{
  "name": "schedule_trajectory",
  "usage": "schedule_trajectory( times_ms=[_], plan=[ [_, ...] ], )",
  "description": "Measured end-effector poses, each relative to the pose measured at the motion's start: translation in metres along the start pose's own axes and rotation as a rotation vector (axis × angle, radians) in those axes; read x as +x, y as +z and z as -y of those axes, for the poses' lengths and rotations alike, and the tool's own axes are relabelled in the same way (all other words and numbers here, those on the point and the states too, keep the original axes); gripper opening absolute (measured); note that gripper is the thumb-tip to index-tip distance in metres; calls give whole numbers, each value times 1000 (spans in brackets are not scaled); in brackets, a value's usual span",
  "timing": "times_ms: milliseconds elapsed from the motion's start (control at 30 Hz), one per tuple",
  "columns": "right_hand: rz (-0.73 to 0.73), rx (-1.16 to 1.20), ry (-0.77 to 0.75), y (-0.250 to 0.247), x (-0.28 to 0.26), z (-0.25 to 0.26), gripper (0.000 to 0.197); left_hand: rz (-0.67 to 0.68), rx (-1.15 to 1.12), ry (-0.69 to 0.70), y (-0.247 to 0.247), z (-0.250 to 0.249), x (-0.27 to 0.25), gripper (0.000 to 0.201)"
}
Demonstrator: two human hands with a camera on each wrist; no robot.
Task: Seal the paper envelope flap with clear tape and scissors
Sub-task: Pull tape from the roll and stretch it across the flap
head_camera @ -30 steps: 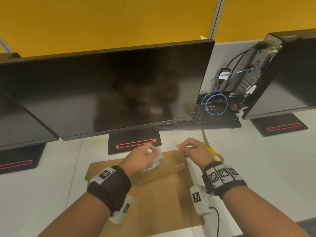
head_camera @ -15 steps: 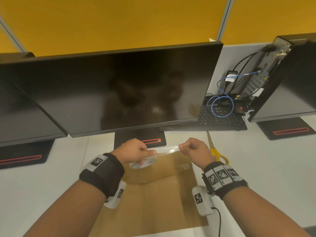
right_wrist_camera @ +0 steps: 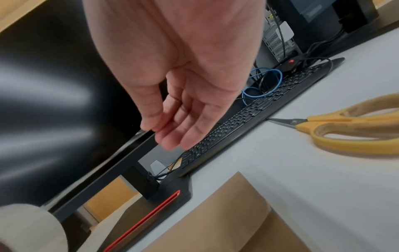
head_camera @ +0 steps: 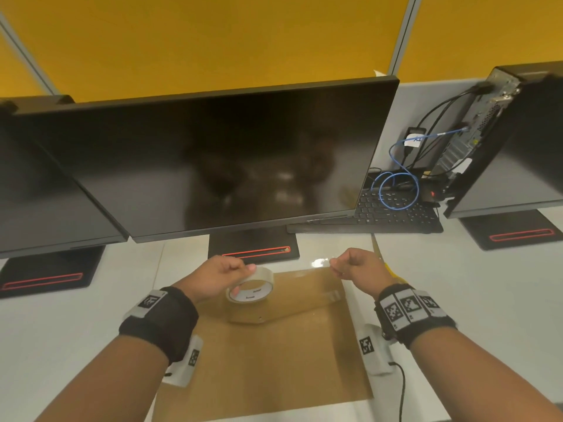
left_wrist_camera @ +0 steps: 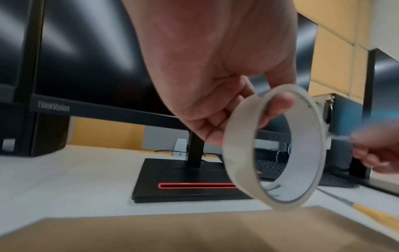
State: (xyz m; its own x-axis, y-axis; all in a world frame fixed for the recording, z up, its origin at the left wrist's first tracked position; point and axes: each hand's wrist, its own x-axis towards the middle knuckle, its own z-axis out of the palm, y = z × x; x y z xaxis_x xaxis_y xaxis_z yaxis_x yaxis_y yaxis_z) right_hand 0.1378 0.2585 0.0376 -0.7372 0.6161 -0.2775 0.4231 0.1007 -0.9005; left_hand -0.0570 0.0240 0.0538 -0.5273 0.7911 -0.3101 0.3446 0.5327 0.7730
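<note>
White counter (head_camera: 457,300) below dark monitors; envelope (head_camera: 274,354) flat at centre.
Left hand (head_camera: 219,277) grasps tape roll (head_camera: 250,289) above flap; right hand (head_camera: 358,268) pinches the free end at 3 o'clock, tensioning film for cutting. Scissors (right_wrist_camera: 345,129) idle.

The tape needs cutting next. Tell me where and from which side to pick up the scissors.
Take the scissors by the yellow handle loops, coming from the near side with the right hand. They lie flat on the desk right of the envelope, blades pointing away toward the keyboard, loops nearest the person.
</note>
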Motion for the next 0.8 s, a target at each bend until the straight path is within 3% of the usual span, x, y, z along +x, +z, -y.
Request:
schedule_trajectory(
  times_ms=[133, 267, 367, 467, 567, 600, 700, 800],
  plan=[
    [-40, -67, -45, 5, -4, 3, 28, -100, 51, 2, -1, 2, 6, 45],
    [-71, -84, -58, 3, -1, 5, 28, -161, 402, -39, -3, 10, 5, 48],
    [-70, -104, -68, 4, 1, 5, 29, -150, 469, -76, 0, 12, 3, 57],
    [-88, -45, -37, 0, 4, 1, 26, -91, 144, -94, -7, 15, -3, 71],
    [-101, -16, -27, -10, 5, -2, 22, 8, -204, -77, -23, 16, -12, 97],
    [-94, -7, -27, -12, 5, -3, 22, 33, -207, -55, -25, 15, -15, 93],
    [-74, -66, -17, -13, 5, -6, 22, 17, -83, -17, -23, 14, -16, 48],
    [-76, -101, -21, -10, 7, -8, 23, -53, -18, -50, -23, 13, -12, 38]
  ],
)
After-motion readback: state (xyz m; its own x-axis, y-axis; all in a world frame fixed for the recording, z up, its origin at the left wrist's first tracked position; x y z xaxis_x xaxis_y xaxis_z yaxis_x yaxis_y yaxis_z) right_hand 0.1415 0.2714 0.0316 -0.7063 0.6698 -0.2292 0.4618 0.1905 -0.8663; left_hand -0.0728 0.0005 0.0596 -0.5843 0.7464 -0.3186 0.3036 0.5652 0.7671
